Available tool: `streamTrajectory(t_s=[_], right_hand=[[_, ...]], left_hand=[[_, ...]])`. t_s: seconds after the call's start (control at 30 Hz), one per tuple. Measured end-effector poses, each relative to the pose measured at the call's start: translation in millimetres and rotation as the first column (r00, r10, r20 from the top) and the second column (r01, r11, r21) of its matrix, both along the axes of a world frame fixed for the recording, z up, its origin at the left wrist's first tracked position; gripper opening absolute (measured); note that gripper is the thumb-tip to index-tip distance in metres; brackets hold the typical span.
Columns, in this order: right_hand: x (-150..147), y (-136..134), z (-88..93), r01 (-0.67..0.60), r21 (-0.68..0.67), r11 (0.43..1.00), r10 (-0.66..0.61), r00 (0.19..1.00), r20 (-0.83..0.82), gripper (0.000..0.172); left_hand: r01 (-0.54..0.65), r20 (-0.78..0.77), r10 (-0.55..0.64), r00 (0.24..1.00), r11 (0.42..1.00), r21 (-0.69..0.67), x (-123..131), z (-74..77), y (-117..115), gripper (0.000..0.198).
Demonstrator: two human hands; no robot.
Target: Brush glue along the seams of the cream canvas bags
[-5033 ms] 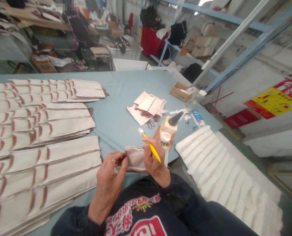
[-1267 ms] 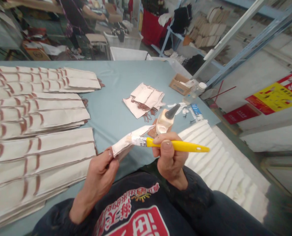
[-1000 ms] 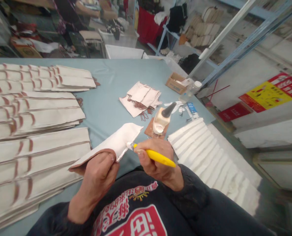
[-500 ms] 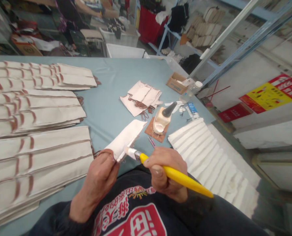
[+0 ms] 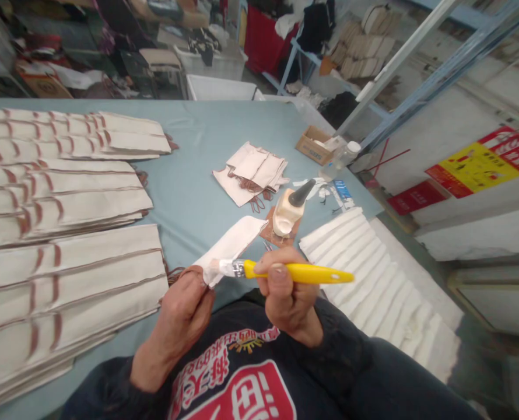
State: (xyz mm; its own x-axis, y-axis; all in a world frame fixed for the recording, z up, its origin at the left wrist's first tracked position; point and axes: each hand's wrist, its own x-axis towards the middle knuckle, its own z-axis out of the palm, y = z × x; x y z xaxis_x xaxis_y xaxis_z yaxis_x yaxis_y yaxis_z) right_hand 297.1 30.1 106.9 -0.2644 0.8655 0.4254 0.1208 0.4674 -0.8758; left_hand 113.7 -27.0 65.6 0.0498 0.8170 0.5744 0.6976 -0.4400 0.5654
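Head view, left hand (image 5: 187, 306): closed on cream piece (image 5: 237, 239), likely steadying it
Right hand (image 5: 288, 297): closed around yellow brush (image 5: 314, 273)
Bottle (image 5: 288, 211): just beyond right hand, presumably for reach

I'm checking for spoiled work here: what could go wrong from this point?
The whitish bristles of the yellow brush are close to the left hand, so they might smear it and mark the cream fabric piece it holds.

The container with the dark cone sits just beyond the right hand; a careless move might knock it.
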Motion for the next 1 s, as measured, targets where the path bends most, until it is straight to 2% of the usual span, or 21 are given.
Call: streamTrajectory(t_s=[0.13,0.2,0.3,0.47,0.63,0.73,0.8,0.9,1.0], right_hand=[[-12.5,3.2,1.8,-0.060,-0.079,0.995,0.046,0.983,-0.178,0.027],[-18.2,8.0,7.8,-0.041,-0.118,0.992,0.010,0.967,-0.255,0.033],[-21.9,14.0,12.3,0.022,-0.097,0.995,-0.051,0.949,-0.311,0.037],[-15.4,7.3,2.7,-0.083,-0.094,0.992,0.061,0.973,-0.222,0.029],[-12.5,10.0,-1.1,0.040,0.012,0.999,-0.036,0.972,-0.232,0.026],[-11.7,12.1,-6.4,-0.015,0.084,0.996,0.028,0.989,-0.144,0.020],[-9.2,9.8,-11.7,-0.056,0.076,0.996,0.064,0.992,-0.109,0.018],[-5.3,5.6,-17.6,-0.042,0.022,0.999,0.044,0.992,-0.119,0.020],[-2.4,8.5,-17.8,-0.060,0.049,0.997,0.063,0.996,-0.063,0.024]], left_hand=[[0.002,0.015,-0.002,1.000,1.000,0.005,-1.0,-0.1,-0.4,0.030],[0.002,0.019,-0.002,1.000,1.000,0.001,-1.2,0.0,-0.1,0.029],[-0.007,0.030,0.007,1.000,1.000,-0.016,-0.8,-0.2,1.2,0.027],[-0.022,0.100,0.022,0.995,1.000,-0.003,0.8,-0.4,4.0,0.027],[-0.041,0.129,0.049,0.990,0.997,-0.061,3.7,3.0,6.3,0.029],[-0.031,0.175,0.048,0.983,0.995,-0.095,5.9,5.2,6.9,0.028],[-0.016,0.217,0.041,0.975,0.993,-0.116,7.8,6.2,6.4,0.027],[-0.012,0.232,0.049,0.971,0.988,-0.157,10.6,7.5,5.2,0.027],[-0.042,0.221,0.085,0.972,0.980,-0.193,12.3,8.8,5.0,0.028]])
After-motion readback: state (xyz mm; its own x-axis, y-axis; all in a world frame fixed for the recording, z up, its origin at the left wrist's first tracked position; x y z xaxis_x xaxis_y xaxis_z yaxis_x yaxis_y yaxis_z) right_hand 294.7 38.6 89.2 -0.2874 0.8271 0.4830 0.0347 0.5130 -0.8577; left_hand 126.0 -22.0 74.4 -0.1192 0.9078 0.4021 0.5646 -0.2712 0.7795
